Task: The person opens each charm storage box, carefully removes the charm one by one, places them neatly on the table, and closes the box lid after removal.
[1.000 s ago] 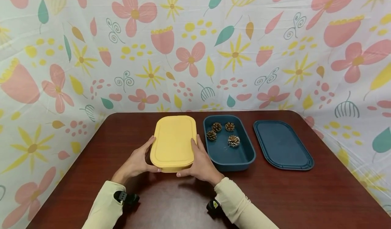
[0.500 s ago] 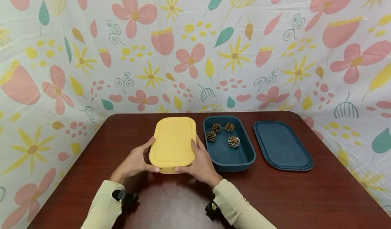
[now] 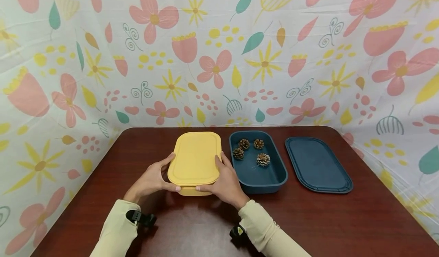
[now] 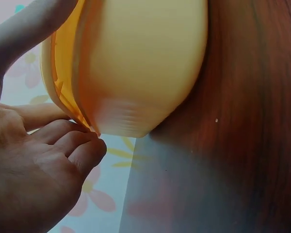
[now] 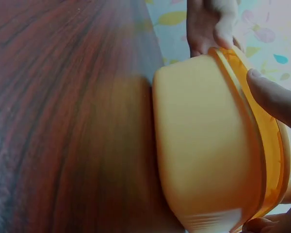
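Note:
A yellow lid [image 3: 194,158] sits over a yellow rectangular box [image 3: 193,191] on the table. My left hand [image 3: 151,180] holds the lid at its left side, thumb along the near edge. On the opposite side my right hand [image 3: 227,181] holds it too, its thumb [image 3: 205,188] at the near edge. Both wrist views show a gap between the lid and the rim of the box [image 5: 203,141], with the lid tilted away from it. In the left wrist view, curled fingers [image 4: 82,145] touch the lid's edge. What the box contains is hidden.
Right of the yellow box stands an open blue box [image 3: 260,188] with several pinecones [image 3: 263,159] inside. A blue lid [image 3: 319,165] lies flat farther right. The dark wooden table [image 3: 326,222] ends at a flower-patterned cloth [image 3: 219,97] behind and at both sides.
Both thumbs have moved slightly up along the near edge, the right one also inward. More of the yellow box's front wall shows below the lid. The blue things stay put.

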### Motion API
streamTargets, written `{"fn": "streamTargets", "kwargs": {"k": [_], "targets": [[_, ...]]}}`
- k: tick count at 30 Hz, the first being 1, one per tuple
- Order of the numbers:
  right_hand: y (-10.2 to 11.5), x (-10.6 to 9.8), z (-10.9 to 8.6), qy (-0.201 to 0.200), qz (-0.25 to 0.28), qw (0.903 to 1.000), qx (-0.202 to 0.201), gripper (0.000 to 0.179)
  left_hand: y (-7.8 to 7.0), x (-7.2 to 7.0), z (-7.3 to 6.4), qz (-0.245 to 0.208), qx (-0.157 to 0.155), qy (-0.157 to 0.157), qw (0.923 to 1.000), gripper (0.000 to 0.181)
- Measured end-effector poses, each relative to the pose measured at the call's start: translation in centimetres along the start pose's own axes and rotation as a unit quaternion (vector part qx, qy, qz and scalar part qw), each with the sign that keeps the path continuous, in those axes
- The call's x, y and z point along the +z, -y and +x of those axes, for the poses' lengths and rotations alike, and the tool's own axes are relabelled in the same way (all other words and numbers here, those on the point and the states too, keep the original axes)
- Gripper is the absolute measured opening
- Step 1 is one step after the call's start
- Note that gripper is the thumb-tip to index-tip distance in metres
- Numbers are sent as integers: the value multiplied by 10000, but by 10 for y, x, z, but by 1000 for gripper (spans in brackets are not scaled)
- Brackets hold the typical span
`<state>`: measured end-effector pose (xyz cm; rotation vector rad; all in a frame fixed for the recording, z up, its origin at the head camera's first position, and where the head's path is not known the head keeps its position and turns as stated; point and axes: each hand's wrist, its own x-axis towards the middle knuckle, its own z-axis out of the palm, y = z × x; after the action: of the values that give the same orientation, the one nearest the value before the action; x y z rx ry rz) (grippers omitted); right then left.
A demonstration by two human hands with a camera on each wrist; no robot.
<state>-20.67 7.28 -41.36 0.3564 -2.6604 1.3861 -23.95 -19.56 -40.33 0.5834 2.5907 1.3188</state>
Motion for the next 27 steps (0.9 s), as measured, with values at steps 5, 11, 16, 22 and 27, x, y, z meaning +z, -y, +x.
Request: {"fn": "streamTargets", "kwargs": {"k": [5, 11, 16, 22, 27], "targets": [[2, -3, 1, -29, 109, 9999, 15, 120, -3, -1, 1, 57, -17, -27, 10000, 121], [6, -5, 1, -30, 139, 9999, 51, 120, -3, -3, -1, -221, -70, -104, 9997, 117], [11, -11, 5, -36, 46, 10000, -42, 117, -4, -5, 0, -308, -71, -246, 9992, 112], [15, -22, 12, 36, -25, 10000, -58, 116, -8, -6, 1, -644, -201, -332, 9972, 106], [16, -33, 18, 130, 10, 9999, -114, 113, -12, -8, 4, -815, -117, -346, 9960, 102]]}}
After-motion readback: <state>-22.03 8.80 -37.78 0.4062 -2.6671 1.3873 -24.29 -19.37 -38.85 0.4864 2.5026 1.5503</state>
